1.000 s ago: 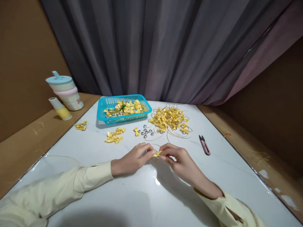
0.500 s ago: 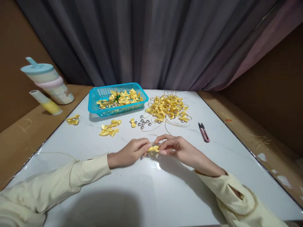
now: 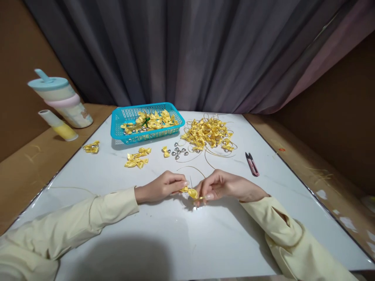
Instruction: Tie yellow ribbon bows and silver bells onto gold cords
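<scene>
Evidently a joining step, bow to cord, was in hand when the bench was inspected. L hand point(image 3: 159, 188) and R hand point(image 3: 227, 185) were found together at mid-table, fingertips nearly touching, both clamped by thumb and forefinger on one small yellow bow point(image 3: 191, 192). L hand was noted on the bow's left wing, R hand on its right, lower side. The bow was held just over the table point(image 3: 187, 242); contact w/ the surface could not be told. A thin gold cord point(image 3: 193, 168) was seen arching from the pinch point up and away, toward the far side. Whether the cord was passed through the bow's knot could not be told: too fine at this res.

Stock was noted well apart from the hands: a basket point(image 3: 146, 137) of bows at far left, a pile point(image 3: 208, 132) of bows w/ cord loops at far centre, and silver beads point(image 3: 177, 151) between the two. Snips point(image 3: 252, 164) were found lying near the R hand, untouched.

Judgement: the step was rated part-done, w/ bow gripped and cord at hand but no finished join shown. Next move was judged to call for a firm pinch by one hand while the cord end is worked by the other, w/ fine fingertip control and low force. Cord should be kept clear of the loose loops behind.
</scene>
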A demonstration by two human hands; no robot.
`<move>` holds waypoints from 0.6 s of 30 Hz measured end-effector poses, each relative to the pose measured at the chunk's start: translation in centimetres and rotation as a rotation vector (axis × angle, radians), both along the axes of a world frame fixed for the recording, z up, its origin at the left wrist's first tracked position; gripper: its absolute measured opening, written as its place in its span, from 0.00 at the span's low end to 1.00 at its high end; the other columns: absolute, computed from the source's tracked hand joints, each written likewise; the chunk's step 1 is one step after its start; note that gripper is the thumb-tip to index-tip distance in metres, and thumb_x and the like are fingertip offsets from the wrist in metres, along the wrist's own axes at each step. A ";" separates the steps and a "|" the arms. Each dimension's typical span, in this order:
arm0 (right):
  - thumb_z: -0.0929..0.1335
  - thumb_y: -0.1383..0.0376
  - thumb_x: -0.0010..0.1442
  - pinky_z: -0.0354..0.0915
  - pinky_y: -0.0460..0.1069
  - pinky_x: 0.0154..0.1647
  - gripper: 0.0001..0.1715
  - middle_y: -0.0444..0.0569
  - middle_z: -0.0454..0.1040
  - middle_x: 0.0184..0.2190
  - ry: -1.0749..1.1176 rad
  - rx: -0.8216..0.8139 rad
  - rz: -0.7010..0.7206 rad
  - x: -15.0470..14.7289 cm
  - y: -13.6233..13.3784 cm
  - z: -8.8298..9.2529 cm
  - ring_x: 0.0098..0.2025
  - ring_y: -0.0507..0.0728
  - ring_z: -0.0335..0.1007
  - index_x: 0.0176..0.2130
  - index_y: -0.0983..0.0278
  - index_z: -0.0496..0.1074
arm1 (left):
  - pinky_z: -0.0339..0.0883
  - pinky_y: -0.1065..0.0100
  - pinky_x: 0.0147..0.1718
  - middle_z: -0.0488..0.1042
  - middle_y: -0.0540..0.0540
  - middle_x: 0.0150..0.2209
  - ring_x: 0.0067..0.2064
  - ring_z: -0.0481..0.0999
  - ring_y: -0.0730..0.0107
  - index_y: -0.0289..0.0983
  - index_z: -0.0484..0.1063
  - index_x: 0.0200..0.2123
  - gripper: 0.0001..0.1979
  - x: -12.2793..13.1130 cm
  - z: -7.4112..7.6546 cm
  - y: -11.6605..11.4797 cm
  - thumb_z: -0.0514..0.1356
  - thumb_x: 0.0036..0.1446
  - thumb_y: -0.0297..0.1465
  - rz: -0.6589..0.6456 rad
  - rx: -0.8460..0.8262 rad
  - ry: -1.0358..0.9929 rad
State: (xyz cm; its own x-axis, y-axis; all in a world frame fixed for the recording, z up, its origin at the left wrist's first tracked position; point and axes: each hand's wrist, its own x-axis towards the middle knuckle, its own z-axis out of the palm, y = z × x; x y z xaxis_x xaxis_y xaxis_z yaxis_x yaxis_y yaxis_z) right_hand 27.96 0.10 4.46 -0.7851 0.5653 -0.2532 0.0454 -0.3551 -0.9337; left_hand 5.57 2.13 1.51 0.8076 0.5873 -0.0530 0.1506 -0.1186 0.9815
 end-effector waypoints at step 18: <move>0.73 0.67 0.46 0.66 0.47 0.34 0.08 0.49 0.76 0.24 -0.010 -0.078 -0.163 -0.6 0.3 -1.7 0.27 0.51 0.71 0.27 0.71 0.77 | 0.51 0.76 0.22 0.57 0.55 0.21 0.23 0.55 0.80 0.34 0.62 0.26 0.15 0.2 0.1 -0.2 0.51 0.61 0.37 -0.205 0.084 0.036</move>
